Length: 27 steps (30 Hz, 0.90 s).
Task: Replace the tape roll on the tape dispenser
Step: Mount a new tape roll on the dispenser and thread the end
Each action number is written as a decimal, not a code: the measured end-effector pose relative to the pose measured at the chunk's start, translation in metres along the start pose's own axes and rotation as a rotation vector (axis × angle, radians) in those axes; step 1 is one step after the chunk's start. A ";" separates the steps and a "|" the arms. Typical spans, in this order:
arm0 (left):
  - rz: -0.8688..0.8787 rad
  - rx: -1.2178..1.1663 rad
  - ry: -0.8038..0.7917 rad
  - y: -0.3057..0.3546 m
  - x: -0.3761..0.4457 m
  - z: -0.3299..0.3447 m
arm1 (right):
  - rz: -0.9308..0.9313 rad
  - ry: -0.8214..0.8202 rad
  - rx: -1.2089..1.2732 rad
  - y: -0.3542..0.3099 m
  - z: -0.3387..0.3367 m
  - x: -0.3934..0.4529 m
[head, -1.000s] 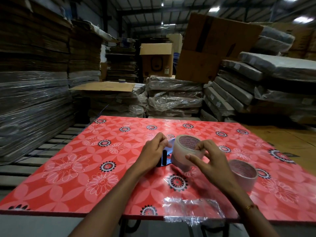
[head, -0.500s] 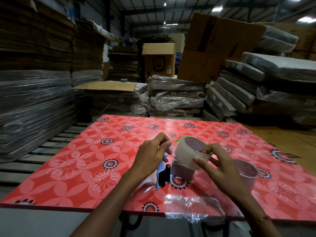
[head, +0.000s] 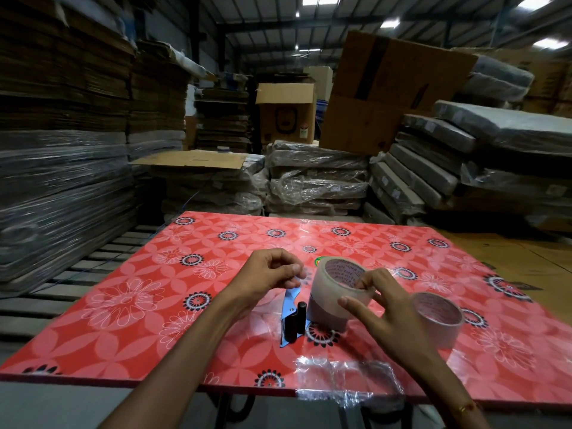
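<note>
A person works at a table covered with a red plastic cloth printed with white and black flowers (head: 130, 308). The right hand (head: 382, 308) holds a pale, translucent roll of packing tape with a printed cardboard core (head: 332, 289): some fingers are hooked inside the core and the thumb is pressed on the outer face of the roll. The roll is tilted, its opening turned up and to the right, and it is above the middle of the table, nearer to the front edge. Under it stands a grey-brown round part, and whether the roll touches this part I cannot tell.

The left hand (head: 267, 275) is curled, and its thumb and fingertips pinch the loose clear end of the tape just beside the roll. Below this hand the blue metal tape dispenser with a black roller (head: 291, 318) stands on the cloth, just left of the roll.

A second roll of pale tape with a brown core (head: 438, 318) lies flat on the cloth, just beside the right hand, toward the right edge. A crumpled piece of clear plastic film (head: 343, 380) lies over the front edge of the table.
</note>
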<state>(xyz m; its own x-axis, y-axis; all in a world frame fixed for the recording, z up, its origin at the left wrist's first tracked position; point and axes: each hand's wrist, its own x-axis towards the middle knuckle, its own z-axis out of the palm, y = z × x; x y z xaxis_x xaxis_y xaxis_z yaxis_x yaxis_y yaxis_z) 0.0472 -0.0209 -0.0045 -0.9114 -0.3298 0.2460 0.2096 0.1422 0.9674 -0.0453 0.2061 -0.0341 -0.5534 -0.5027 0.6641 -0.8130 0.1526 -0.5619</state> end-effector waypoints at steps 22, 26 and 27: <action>0.043 0.390 -0.098 0.000 0.019 -0.007 | -0.043 -0.023 -0.268 -0.007 0.012 -0.002; 0.071 0.462 -0.103 0.000 0.022 -0.005 | -0.034 -0.037 -0.315 -0.003 0.015 -0.007; 0.088 0.498 -0.109 0.001 0.022 -0.003 | -0.031 -0.042 -0.322 -0.003 0.016 -0.009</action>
<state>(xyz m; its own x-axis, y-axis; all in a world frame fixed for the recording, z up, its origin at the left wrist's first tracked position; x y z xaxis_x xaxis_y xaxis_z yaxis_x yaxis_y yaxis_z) 0.0281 -0.0310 0.0022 -0.9353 -0.2009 0.2912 0.1172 0.6007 0.7908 -0.0354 0.1969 -0.0464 -0.5250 -0.5450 0.6537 -0.8485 0.3949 -0.3523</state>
